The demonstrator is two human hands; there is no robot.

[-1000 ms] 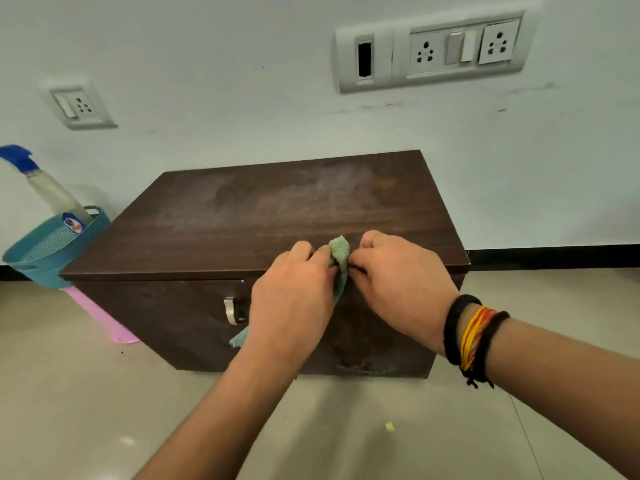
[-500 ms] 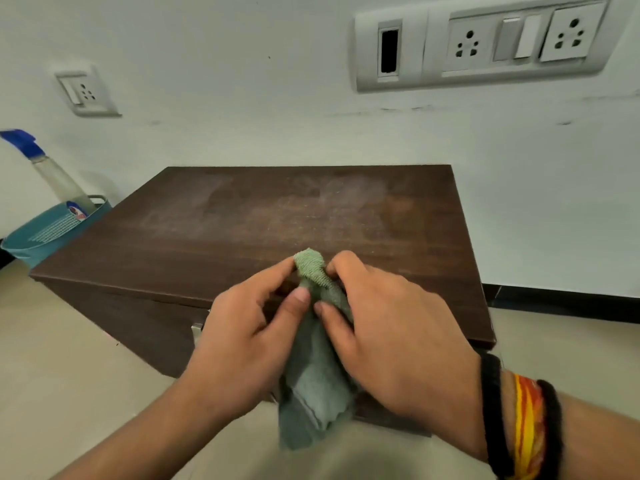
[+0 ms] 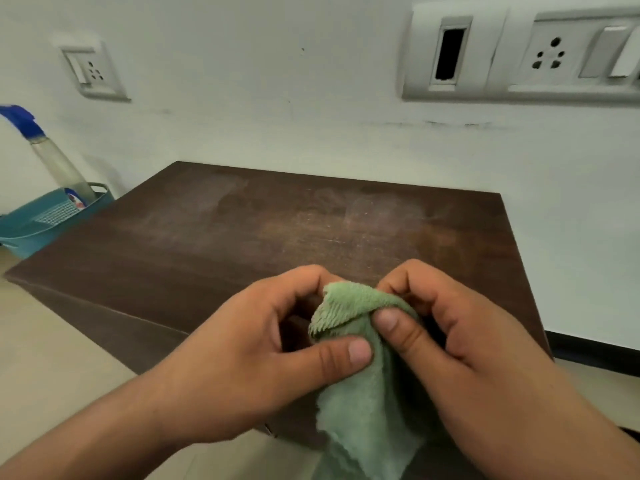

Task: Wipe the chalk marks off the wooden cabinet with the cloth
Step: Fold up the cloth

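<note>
A pale wall (image 3: 277, 81) runs behind everything, with 2 socket plates on it: a small one (image 3: 91, 72) up on the left and a long switch panel (image 3: 519, 57) on the right. Pushed against the wall stands the wooden cabinet (image 3: 242, 244), its dark top clouded with faint whitish chalk marks (image 3: 374, 216) smeared mostly across the middle and toward the back. Both hands are out over the near edge, pinching the green cloth (image 3: 363, 393) between them: the left hand (image 3: 249, 355) has its thumb pressed on the cloth's front, the right hand (image 3: 460, 341) nips the top fold between thumb and curled fingers, and the rest of the cloth hangs loose below. The cloth looks light, soft and fluffy (a nappy microfibre sort of thing, I'd guess), so it should bunch easily; gathered into a pad under a flat palm would likely serve better than a fingertip hold. To the left, beside the cabinet, a teal basket (image 3: 38, 226) holds a spray bottle (image 3: 52, 157) with a blue head. Nothing lies on the cabinet top, so I see no obstacle to a full sweep; the wall only limits the far end of the stroke.
</note>
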